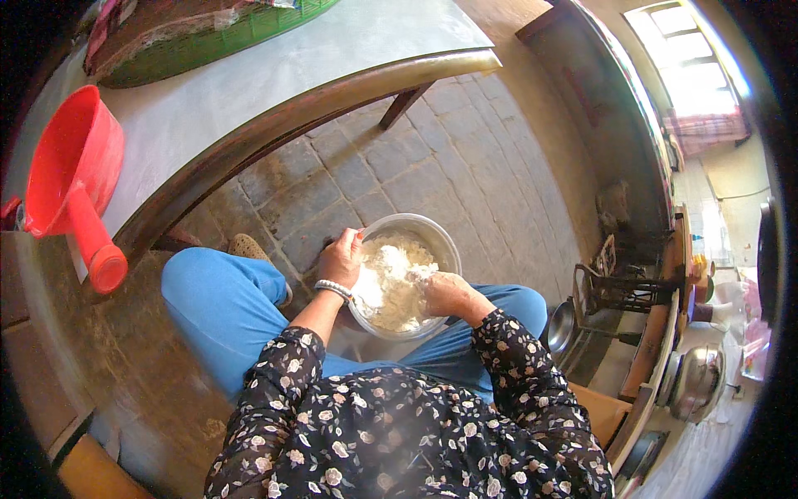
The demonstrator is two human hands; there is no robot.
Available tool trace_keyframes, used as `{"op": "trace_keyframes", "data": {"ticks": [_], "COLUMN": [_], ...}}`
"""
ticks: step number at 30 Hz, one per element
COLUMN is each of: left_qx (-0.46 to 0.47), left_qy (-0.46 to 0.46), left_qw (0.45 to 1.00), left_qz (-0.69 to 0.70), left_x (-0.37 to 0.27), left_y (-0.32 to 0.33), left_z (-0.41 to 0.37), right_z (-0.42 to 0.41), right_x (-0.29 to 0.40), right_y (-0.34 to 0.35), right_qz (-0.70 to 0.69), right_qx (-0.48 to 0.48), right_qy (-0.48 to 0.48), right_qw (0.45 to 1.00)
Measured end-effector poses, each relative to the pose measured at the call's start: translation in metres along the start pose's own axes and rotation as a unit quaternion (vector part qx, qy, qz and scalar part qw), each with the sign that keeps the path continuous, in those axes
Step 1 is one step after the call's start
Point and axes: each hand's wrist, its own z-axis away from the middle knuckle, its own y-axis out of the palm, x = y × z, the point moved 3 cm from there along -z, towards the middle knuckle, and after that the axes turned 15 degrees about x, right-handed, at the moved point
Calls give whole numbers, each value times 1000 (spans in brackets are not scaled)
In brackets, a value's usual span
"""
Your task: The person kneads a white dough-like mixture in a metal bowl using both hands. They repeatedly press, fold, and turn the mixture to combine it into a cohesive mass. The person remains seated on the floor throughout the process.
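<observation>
A round, pale basin (446, 246) rests between my bent knees, holding white flour (393, 265) and clumpy, moist-looking dough (399, 305). My left hand (341, 257) grips the basin's left rim, with the thumb over the edge. Inside the basin at its right side, my right hand (446, 294) has its fingers down in the flour. Its fingertips are coated white and partly buried, so whether they pinch a lump or a utensil is hidden.
A table (299, 68) stands ahead, bearing a red plastic dipper (93, 162) whose handle overhangs the edge, and a green basket (206, 56). Stone tiles (399, 168) cover the floor. On my right are a metal bowl (560, 327) and a counter with a lidded pot (698, 380).
</observation>
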Motion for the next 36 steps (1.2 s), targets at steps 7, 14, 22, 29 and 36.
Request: {"op": "trace_keyframes", "data": {"ticks": [7, 14, 22, 29, 36], "left_qx": [4, -4, 2, 2, 10], "left_qy": [-10, -1, 6, 2, -9], "left_qw": [1000, 1000, 1000, 1000, 1000], "left_qz": [-18, 9, 1, -12, -6], "left_x": [-4, -11, -7, -3, -5], "left_y": [-2, -5, -3, -2, -2], "left_z": [0, 2, 2, 0, 1], "right_z": [1, -6, -8, -6, -34], "right_x": [14, 10, 11, 14, -2], "right_y": [0, 23, 19, 9, 40], "right_qz": [156, 70, -57, -74, -204], "right_qx": [-119, -85, -244, -266, -295], "right_qy": [-45, 79, -15, -85, -64], "right_qw": [979, 991, 968, 957, 931]}}
